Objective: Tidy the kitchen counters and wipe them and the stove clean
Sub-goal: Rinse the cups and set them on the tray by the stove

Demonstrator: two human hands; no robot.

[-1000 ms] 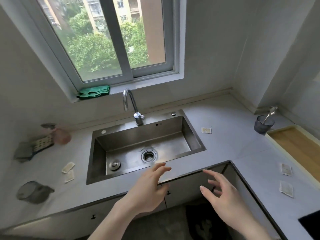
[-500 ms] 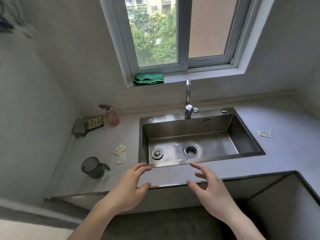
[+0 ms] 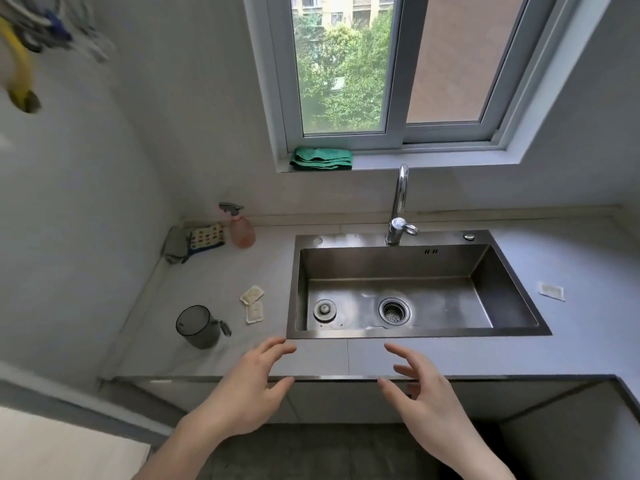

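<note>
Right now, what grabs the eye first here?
The steel sink dominates the counter, under the window with a folded green cloth on its sill. Left of it lie two small packets and a dark cup; both hands hover open at the counter's front edge.

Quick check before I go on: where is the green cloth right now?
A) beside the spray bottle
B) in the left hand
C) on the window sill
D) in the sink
C: the folded green cloth lies on the window sill, above the sink.
</note>
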